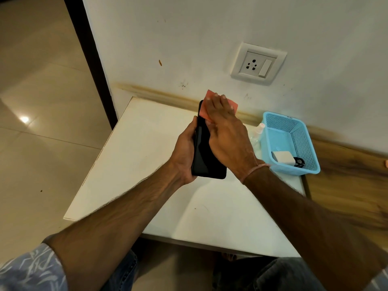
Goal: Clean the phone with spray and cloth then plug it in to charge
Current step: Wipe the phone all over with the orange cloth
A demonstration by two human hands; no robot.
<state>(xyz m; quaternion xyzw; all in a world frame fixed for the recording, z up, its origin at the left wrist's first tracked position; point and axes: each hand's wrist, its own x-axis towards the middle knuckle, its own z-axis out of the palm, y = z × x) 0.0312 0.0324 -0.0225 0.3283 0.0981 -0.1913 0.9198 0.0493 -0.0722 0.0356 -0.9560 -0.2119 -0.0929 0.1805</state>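
While the slim black slab-shaped phone (206, 150) is gripped along its lower edge and side by the left hand (184, 152), it is held above the white table top (134, 156), its dark glass face turned up. That hand is closed around the phone, the thumb laid along the near long side and the fingers hidden behind the case. A thin pink square cloth (212, 110) is pressed flat against the upper part of the screen by the right hand (227, 131), whose fingers are stretched out nearly straight and spread over the fabric; nothing is clenched, the cloth is merely pinned under the palm and fingertips. Corners of the cloth are seen beyond the fingertips and beside the phone's top end.

Just right of the right wrist, a light blue perforated plastic basket (294, 122) is set on the table, and a white charger block (282, 157) with a dark coiled cable (299, 161) is lain inside it. Between the right hand and the basket, a small clear spray bottle (259, 131) is partly hidden. Beyond the fingertips, a white wall socket (258, 64) is mounted on the wall.
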